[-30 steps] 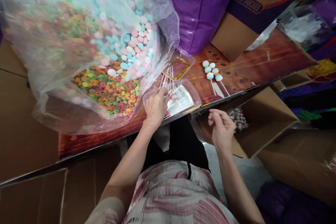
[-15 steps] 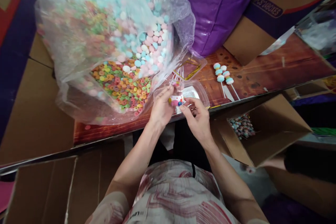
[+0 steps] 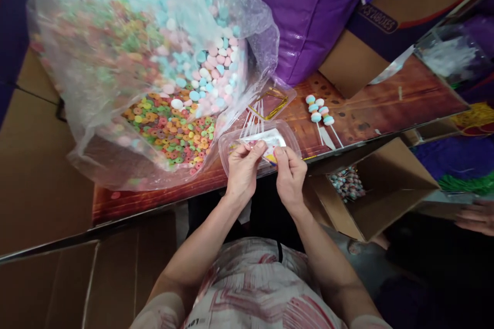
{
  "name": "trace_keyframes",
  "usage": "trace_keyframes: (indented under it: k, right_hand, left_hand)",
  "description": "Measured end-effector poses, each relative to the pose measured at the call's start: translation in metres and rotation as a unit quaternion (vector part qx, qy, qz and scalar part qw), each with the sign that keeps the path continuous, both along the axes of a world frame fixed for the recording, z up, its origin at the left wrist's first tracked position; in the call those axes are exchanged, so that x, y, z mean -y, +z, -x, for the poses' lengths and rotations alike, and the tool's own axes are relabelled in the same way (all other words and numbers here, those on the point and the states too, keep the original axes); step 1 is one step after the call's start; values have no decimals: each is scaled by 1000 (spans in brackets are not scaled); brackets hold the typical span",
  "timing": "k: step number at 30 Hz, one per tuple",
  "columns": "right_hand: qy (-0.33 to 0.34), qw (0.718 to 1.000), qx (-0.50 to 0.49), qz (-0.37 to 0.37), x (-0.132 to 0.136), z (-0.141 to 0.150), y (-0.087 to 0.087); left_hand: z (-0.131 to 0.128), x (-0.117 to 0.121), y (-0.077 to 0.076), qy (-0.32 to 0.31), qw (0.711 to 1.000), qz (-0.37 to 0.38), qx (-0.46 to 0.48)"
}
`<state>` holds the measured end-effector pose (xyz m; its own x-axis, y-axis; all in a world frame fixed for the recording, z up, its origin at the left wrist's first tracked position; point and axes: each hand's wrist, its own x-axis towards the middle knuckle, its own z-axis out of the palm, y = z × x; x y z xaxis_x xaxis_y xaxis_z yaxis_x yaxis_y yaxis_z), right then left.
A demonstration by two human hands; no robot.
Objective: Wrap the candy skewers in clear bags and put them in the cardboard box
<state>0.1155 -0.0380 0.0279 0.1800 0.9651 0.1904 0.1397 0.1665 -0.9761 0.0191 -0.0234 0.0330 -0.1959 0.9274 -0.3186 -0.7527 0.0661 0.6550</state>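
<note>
My left hand (image 3: 242, 170) and my right hand (image 3: 289, 173) meet over a clear plastic tray (image 3: 231, 140) at the near edge of the wooden table (image 3: 370, 108). Both pinch a small printed wrapper (image 3: 269, 148) with white, red and yellow-blue colours, one hand at each end. White sticks (image 3: 251, 119) stand out of the tray's far side. Just left of my hands a big clear plastic bag (image 3: 116, 51) lies open with colourful ring candies (image 3: 170, 128) and pastel round candies (image 3: 210, 72) inside.
Two finished candy skewers (image 3: 318, 110) lie on the table to the right. A second tray with gold twist ties (image 3: 270, 102) sits behind. An open cardboard box (image 3: 378, 185) holding wrapped candies stands below right. A purple bag (image 3: 309, 5) and another person's hand (image 3: 476, 216) are nearby.
My right hand came from the free space right of the tray to join the left. Both now hold the small wrapper, which the left hand lifted from the tray.
</note>
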Motion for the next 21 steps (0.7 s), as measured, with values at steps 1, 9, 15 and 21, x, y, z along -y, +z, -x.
trace_keyframes:
  k: [1,9,15,21]
  right_hand:
    - [1,1000,11,-6,0,0,1]
    - [29,1000,-3,0,-7,-16,4]
    - [-14,999,-35,6,-7,-7,1]
    - [-16,999,-35,16,-13,-13,-1]
  left_hand:
    - [-2,1,0,4,1000,3,0]
    - [4,-1,-5,6,999,-5,-40]
    - [-5,1,-8,13,1000,-9,-10]
    - [6,5,-6,5,1000,11,10]
